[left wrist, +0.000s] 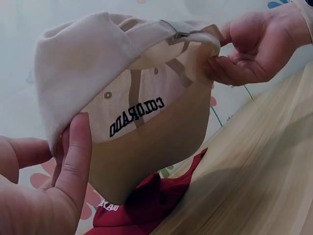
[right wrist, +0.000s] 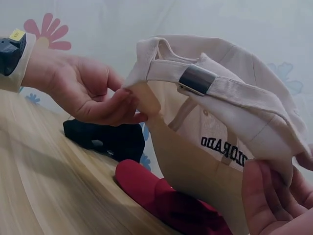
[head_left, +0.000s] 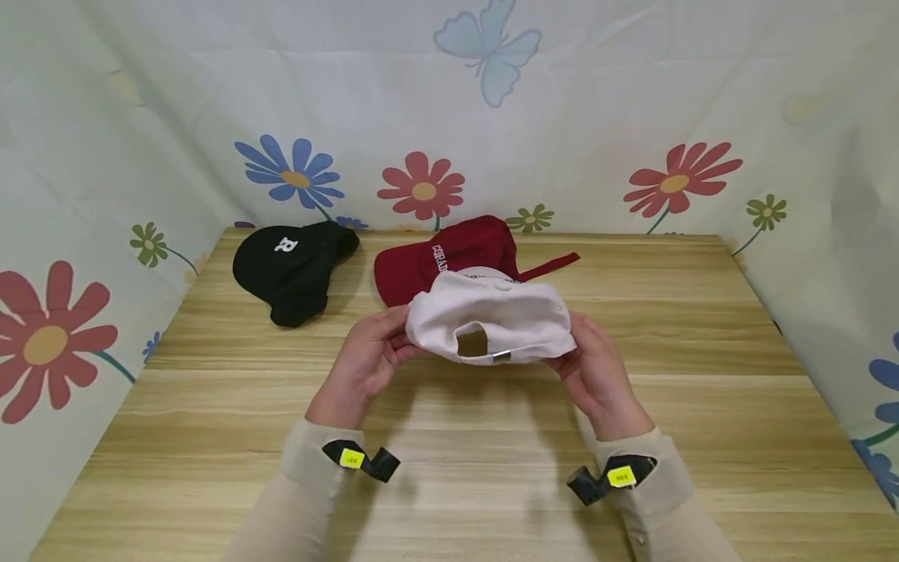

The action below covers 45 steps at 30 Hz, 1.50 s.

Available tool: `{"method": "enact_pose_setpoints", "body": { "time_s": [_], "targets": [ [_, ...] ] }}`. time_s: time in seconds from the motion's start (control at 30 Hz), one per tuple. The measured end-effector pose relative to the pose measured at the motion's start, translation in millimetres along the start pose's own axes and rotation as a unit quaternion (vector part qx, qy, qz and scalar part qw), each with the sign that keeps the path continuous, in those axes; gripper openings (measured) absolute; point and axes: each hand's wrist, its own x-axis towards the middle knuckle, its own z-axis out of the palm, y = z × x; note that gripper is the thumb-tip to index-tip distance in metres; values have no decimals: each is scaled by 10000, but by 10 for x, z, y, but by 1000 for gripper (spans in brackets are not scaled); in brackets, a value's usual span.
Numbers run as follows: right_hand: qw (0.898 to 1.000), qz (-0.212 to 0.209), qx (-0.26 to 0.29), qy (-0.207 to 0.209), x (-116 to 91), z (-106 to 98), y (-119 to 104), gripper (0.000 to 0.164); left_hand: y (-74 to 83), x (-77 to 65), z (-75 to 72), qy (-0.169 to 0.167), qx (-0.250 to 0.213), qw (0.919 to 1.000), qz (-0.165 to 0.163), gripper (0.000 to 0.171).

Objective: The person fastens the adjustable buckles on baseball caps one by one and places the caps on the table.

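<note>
A: What surrounds the scene?

B: Pale cloth walls, printed with red, blue and green flowers and a light-blue butterfly, enclose a light wood-grain tabletop.

A: What lies on it?

B: A dark red fabric baseball cap with white lettering, our landmark. Its brim points left, and a thin red strap trails off to its right. To the left of the red cap, apart from it, lies a black fabric cap with a white letter R.

A: And the person?

B: Two bare hands hold an off-white fabric baseball cap in front of the red cap, on the person's side. The left hand pinches one side of its rim between thumb and fingers; the right hand pinches the opposite side. Both grips are closed on the edge.

A: How is the off-white cap turned?

B: It is raised above the tabletop, its back strap and dark metal buckle toward the person, its brim toward the red cap. Inside, dark reversed lettering reads COLORADO. I cannot tell whether the brim touches the red cap.
</note>
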Motion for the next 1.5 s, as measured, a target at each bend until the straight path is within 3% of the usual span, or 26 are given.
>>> {"method": "enact_pose_setpoints", "body": {
  "time_s": [0.27,0.47,0.7,0.9,1.1,1.27,1.5],
  "targets": [
    [9976,18,-688,-8,28,-16,-112,27,78,6,49,-322,752,9966,-8,13],
    [9951,-113,-981,-2,40,-43,-208,35,156,4,79,-654,978,9929,152,15],
    [9886,-689,-1328,-149,20,-86,-280,49,217,22,95,-869,1281,9874,338,16],
    [9830,-1168,-1360,-397,9,-134,-341,40,225,82,87,-940,1534,9828,427,15],
    [9736,-1441,-1732,-377,45,-215,-418,36,202,240,101,-924,1990,9745,468,13],
    [9642,-1639,-2066,-293,81,-341,-496,34,162,369,209,-954,2294,9674,484,18],
    [9537,-1846,-2372,-107,122,-580,-626,32,47,519,480,-1013,2698,9558,585,20]
  ]
}}
